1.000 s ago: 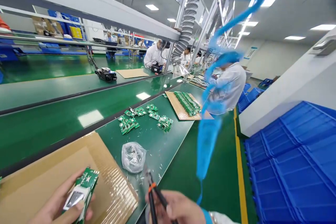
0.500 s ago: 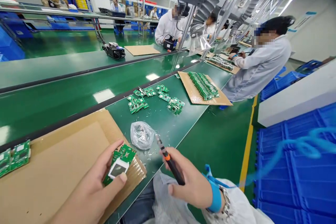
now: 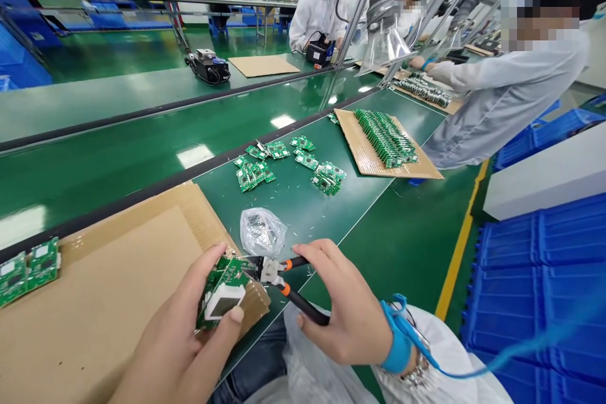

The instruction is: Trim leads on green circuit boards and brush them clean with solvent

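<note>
So my left hand (image 3: 182,322) is curled around a small green circuit board (image 3: 226,281), fingers behind it and thumb pressed on the front, right by a white-framed display module (image 3: 221,302) on the board. My right hand (image 3: 341,303) is closed around black-and-orange handled side cutters (image 3: 271,270), with the fingers wrapped over the grips and the steel head poking left. The head sits right at the board's right edge, and the long axis of the tool runs from lower right up to that edge, so the board lies just left of the right hand and sits inside the left. I can't tell from this view if the jaws are biting anything or how far open they are. A blue wrist strap (image 3: 396,344) with a coiled blue cord (image 3: 521,353) is on the right wrist. Under the hands there's a brown cardboard sheet (image 3: 95,303) on the green bench (image 3: 303,214), with more green circuit boards (image 3: 28,271) at its left side. Past that are a crumpled clear plastic bag (image 3: 262,232), loose piles of boards (image 3: 250,175), and a cardboard sheet of neatly packed boards (image 3: 386,137), next to a co-worker in a white coat (image 3: 502,95).
</note>
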`<state>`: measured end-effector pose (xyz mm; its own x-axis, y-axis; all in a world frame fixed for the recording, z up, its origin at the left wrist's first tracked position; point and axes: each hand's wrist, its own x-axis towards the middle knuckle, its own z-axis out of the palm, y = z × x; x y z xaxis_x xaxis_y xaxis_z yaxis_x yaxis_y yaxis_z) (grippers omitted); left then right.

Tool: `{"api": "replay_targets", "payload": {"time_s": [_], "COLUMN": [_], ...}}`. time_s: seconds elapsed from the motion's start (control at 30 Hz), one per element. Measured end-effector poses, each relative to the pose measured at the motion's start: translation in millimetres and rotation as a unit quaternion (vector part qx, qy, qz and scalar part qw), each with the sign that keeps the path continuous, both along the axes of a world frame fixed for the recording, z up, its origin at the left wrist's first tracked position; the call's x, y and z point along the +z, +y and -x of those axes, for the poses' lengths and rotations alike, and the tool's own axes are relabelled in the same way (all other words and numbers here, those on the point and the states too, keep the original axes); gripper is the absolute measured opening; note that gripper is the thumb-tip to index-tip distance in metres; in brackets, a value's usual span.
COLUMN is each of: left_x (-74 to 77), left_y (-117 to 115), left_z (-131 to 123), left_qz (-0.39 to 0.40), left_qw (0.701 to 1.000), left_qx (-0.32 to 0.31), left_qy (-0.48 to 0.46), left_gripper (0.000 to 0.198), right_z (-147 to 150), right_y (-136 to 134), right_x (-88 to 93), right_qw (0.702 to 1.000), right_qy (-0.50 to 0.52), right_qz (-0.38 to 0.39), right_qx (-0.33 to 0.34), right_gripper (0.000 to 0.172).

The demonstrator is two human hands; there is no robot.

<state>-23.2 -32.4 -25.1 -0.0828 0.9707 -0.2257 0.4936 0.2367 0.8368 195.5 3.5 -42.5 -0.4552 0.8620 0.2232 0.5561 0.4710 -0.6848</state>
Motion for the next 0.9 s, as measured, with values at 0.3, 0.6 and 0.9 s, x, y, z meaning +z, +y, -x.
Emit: {"api": "replay_targets", "payload": {"time_s": [0.3,0.6,0.9], "left_x": [19.8,19.6,15.2], "left_y": [-1.4,-1.1,-0.4], "left_z": [-18.3,-10.9,-0.4], "left_qz": [0.031,0.034,0.04], "left_qw": [0.998,0.998,0.999], "left_qx": [0.058,0.04,-0.022], "left_qy": [0.009,0.024,0.005], "left_gripper": [0.064,0.063,0.068], "right_z": [1.4,-0.7,4.7], "right_y": [1.2,1.8,3.9], "right_x": [2.1,2.5,6.0], "right_qw": [1.0,0.999,0.999], "right_qy": [-0.005,-0.023,-0.036], "right_qz": [0.015,0.028,0.004], "right_qx": [-0.011,0.007,0.006], "right_gripper": [0.066,0.065,0.065]}}
